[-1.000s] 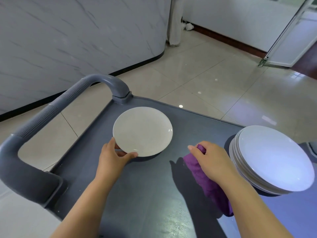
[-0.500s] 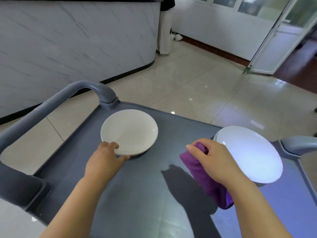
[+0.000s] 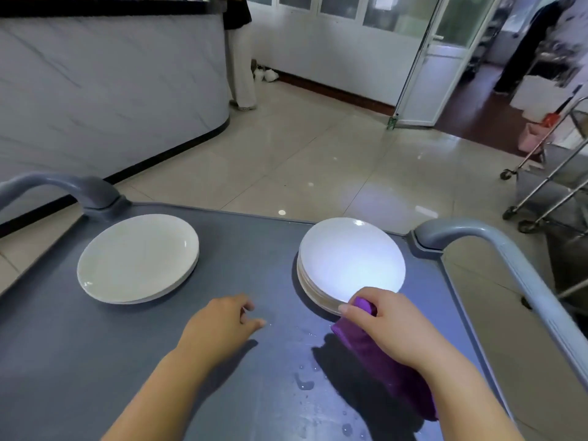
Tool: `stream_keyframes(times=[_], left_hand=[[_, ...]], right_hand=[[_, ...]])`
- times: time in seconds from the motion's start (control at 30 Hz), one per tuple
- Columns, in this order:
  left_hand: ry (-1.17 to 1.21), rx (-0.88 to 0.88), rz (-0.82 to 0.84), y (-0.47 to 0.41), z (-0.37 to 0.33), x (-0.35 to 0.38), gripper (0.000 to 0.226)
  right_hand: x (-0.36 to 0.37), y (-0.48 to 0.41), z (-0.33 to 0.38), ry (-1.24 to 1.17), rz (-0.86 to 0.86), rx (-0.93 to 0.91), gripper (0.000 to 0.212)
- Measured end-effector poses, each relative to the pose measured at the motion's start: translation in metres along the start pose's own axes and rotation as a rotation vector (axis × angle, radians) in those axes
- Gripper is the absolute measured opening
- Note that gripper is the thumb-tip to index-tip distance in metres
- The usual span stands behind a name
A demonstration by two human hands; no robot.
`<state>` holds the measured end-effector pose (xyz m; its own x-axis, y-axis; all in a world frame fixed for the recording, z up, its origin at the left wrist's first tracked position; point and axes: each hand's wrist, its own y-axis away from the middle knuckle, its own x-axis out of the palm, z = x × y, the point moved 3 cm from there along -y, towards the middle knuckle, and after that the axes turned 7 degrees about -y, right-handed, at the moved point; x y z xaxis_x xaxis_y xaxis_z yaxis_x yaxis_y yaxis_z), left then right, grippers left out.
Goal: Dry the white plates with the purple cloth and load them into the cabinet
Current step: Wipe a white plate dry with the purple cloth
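Two stacks of white plates sit on the grey cart top (image 3: 248, 249). The left stack (image 3: 136, 257) is short and lies free. Brightly lit, the right stack (image 3: 350, 259) holds several plates. My right hand (image 3: 385, 323) grips the purple cloth (image 3: 381, 361) at the near rim of the right stack; the cloth trails back under my wrist. Between the two stacks my left hand (image 3: 222, 323) hovers over the cart top with loosely curled fingers and holds nothing.
Grey cart handles rise at the left (image 3: 63, 189) and right (image 3: 496, 249). Water drops (image 3: 305, 383) lie on the cart top near me. A marble counter (image 3: 105, 84), a standing person (image 3: 240, 52) and a metal trolley (image 3: 547, 192) stand on the tiled floor beyond.
My left hand has let go of the left plate and moved right toward the middle. My right hand has carried the cloth to the right stack's near rim. The view has tilted up.
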<state>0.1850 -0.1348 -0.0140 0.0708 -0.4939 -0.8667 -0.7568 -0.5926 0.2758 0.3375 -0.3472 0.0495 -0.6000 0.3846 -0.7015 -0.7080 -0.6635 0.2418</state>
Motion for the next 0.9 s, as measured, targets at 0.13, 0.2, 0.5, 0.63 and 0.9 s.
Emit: stream_keyframes(times=[0.13,0.2,0.5,0.63,0.9], left_hand=[[0.166,0.012,-0.001,-0.011,-0.048,0.019,0.025],[0.256,-0.007,-0.017,-0.018,-0.071,0.026,0.026],[0.441,-0.201,-0.068,-0.042,-0.125,0.057,0.055],[0.537,-0.261,-0.091,-0.045,-0.13,0.059,0.035],[0.819,-0.309,-0.118,-0.035,-0.133,0.057,0.013]], right_hand=[[-0.03,0.009,-0.035,-0.015,-0.169,0.077,0.037],[-0.043,0.013,-0.049,-0.032,-0.254,0.105,0.035],[-0.07,0.015,-0.098,-0.37,-0.354,0.206,0.015],[-0.071,0.01,-0.108,-0.365,-0.221,0.176,0.039],[-0.08,0.004,-0.117,-0.216,-0.185,0.014,0.018]])
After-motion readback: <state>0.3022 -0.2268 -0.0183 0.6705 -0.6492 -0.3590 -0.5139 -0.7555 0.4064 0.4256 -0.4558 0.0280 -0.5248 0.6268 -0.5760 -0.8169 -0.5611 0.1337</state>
